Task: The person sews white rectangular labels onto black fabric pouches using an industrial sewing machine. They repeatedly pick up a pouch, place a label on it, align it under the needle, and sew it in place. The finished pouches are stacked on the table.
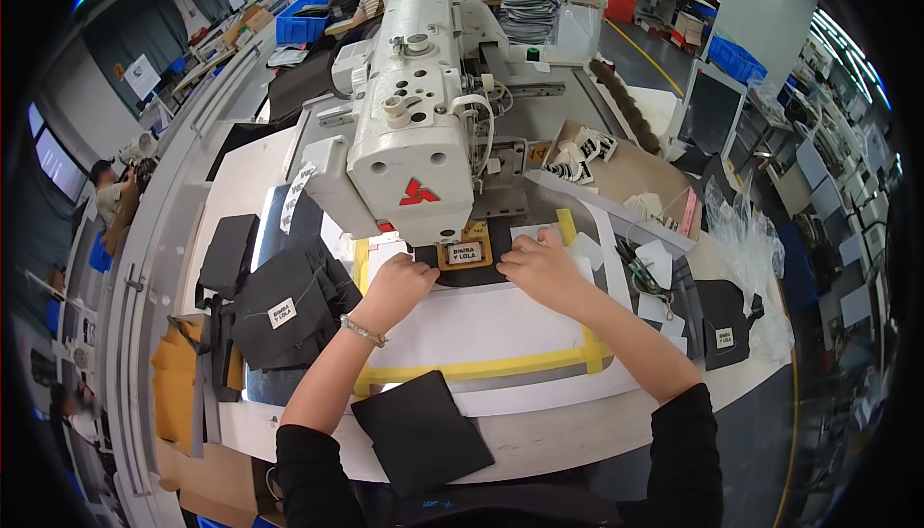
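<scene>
Black sleeves (313, 475) come up from the lower edge closest to my camera, and just ahead of them I see a loose black square of cloth (423, 432) lying tilted on the pale desk (553, 422). Past it, a white sheet (452, 335) edged with yellow tape (481, 371) spreads under both forearms, and a beaded bracelet (363, 332) circles the left wrist. At the far side of that sheet I have the work itself: a black cloth piece (472, 278) below the head of a white sewing machine (409, 95), with a white label (464, 253) showing inside a small orange frame (465, 266). My left grip (399, 283) sits at the cloth's left end and my right grip (544, 268) at its right end, so the label and frame lie between the two, just beside the fingertips. Fingers are bent on both; from here I cannot tell whether either one pinches the cloth or only presses on it. Off to my left lies a pile of black pieces (269, 345), the top one labelled; to my right, near a clear plastic bag (741, 230), sits another labelled black piece (720, 316). Beyond the right grip stands a cardboard box (654, 162) holding more labels.
</scene>
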Motion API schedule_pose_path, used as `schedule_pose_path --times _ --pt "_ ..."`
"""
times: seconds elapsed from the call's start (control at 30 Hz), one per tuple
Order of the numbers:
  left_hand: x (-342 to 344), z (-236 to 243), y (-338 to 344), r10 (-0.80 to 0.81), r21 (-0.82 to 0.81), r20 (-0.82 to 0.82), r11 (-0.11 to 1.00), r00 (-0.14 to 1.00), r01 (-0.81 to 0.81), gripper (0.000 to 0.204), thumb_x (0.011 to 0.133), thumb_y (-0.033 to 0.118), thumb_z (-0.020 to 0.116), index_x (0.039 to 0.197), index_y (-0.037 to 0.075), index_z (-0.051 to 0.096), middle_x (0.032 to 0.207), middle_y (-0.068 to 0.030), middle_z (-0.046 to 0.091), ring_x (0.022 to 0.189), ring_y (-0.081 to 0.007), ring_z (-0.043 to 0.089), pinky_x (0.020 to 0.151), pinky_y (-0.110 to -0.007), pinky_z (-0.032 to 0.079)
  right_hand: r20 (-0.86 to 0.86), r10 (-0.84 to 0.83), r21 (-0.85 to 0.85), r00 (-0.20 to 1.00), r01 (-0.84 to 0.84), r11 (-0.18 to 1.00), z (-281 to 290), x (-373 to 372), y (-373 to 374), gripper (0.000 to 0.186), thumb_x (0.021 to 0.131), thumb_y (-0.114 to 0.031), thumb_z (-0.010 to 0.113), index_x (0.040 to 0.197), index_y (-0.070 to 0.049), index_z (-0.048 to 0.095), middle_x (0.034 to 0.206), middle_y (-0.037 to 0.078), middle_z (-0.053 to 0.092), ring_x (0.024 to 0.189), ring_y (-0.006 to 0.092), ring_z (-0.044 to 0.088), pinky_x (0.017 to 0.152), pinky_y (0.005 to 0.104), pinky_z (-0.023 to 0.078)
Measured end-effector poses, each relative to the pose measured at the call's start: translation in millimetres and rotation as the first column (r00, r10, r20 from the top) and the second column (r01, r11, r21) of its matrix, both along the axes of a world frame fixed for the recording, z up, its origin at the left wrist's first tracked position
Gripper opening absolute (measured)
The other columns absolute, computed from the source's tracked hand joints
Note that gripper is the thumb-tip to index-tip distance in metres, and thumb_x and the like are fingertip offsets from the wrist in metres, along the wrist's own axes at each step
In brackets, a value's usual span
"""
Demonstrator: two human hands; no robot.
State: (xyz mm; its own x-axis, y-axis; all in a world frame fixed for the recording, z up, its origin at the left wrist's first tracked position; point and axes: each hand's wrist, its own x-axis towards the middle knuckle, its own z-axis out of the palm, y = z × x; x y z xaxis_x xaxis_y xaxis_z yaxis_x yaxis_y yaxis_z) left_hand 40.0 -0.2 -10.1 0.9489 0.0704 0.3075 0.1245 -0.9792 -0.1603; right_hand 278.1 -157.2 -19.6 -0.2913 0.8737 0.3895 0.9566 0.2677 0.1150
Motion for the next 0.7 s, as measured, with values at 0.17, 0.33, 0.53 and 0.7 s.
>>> schedule_pose_path --times 0.17,0.33,0.53,0.7 --pt "6 -19 -14 0.099 0.038 0.163 0.994 0.982 -0.106 0.015 0.078 0.015 0.066 0.068 0.008 0.057 0.063 -0.0043 0.058 0.059 -0.0209 0.061 0.062 -0.032 0.049 -0.037 -0.017 -0.001 0.999 0.017 1.0 5 -8 1 0.013 0.08 -0.025 0.068 0.08 -0.013 0.068 0.081 -0.002 0.062 0.093 0.0156 0.056 0.093 0.0419 0.034" --pt "11 -19 -17 0.136 0.001 0.239 0.99 0.962 -0.14 0.017 0.079 0.016 0.067 0.068 0.009 0.056 0.061 -0.0041 0.057 0.054 -0.0204 0.059 0.058 -0.032 0.048 -0.033 -0.049 0.081 0.998 0.052 0.995 -1 -19 2 0.012 0.08 -0.023 0.066 0.077 -0.011 0.066 0.078 0.0 0.06 0.086 0.0163 0.057 0.091 0.0412 0.036" --pt "-4 -23 -9 0.072 -0.031 0.27 0.997 0.96 -0.066 0.005 0.073 0.01 0.063 0.075 0.008 0.059 0.069 -0.0024 0.057 0.064 -0.0175 0.059 0.062 -0.031 0.047 0.14 -0.031 0.171 0.99 0.006 0.985 -10 -20 4 0.014 0.071 -0.012 0.062 0.083 -0.006 0.065 0.077 0.002 0.06 0.079 0.0178 0.057 0.078 0.0343 0.042" --pt "-43 6 -55 0.032 0.001 0.149 0.999 0.988 -0.033 0.017 0.073 0.009 0.063 0.09 0.006 0.067 0.085 -0.0027 0.067 0.071 -0.0171 0.063 0.068 -0.03 0.046 0.157 0.065 0.21 0.985 -0.097 0.973 6 -51 -44 0.021 0.071 -0.013 0.063 0.089 -0.003 0.066 0.077 0.003 0.06 0.077 0.0172 0.057 0.072 0.032 0.041"
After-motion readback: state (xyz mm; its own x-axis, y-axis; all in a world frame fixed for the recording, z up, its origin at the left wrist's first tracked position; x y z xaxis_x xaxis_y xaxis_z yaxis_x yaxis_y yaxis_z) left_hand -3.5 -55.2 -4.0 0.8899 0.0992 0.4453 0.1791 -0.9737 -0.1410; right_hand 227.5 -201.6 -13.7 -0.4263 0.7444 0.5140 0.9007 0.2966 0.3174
